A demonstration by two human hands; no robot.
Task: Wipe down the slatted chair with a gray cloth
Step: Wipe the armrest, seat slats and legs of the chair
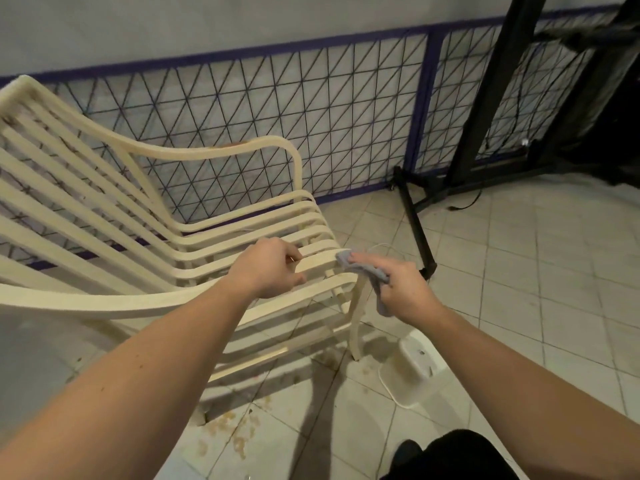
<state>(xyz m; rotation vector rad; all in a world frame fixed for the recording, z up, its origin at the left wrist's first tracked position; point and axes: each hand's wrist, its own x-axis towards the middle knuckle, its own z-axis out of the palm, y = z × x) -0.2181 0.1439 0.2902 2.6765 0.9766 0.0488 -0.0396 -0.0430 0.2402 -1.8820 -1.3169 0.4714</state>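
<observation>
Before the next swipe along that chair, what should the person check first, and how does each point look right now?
1. Gray cloth gripped in right hand: ok.
2. Cloth touching the front end of a seat slat: ok.
3. Left hand steadying the slatted chair: ok, fingers curl over a slat.
4. Chair standing firmly: cannot tell, most legs are hidden.
5. Floor under chair clean: not ok, brownish spots.
6. White container clear of the front leg: ok, apart.
</observation>
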